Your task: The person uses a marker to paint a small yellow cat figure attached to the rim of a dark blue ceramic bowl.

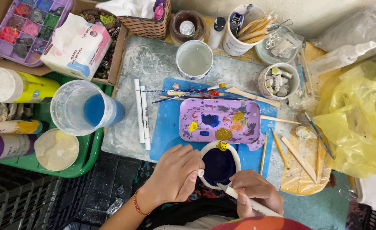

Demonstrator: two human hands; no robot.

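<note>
My left hand (177,174) grips the left side of a small white ceramic cup (235,155) whose inside is painted dark blue, with a little yellow figure (222,146) on its far rim. In my right hand (256,194) I hold a white-handled brush (228,189) whose tip reaches into the cup. Just beyond the cup lies a purple palette tray (220,120) smeared with blue, yellow and orange paint, resting on a blue mat (166,136).
Two white markers (142,113) lie left of the mat. A jar of blue water (85,108), paint tubes and a green tray (90,149) sit at the left. Behind are a water cup (194,59), brush pot (239,32), basket (147,23) and tissue pack (77,44). Yellow plastic bag (358,119) at right.
</note>
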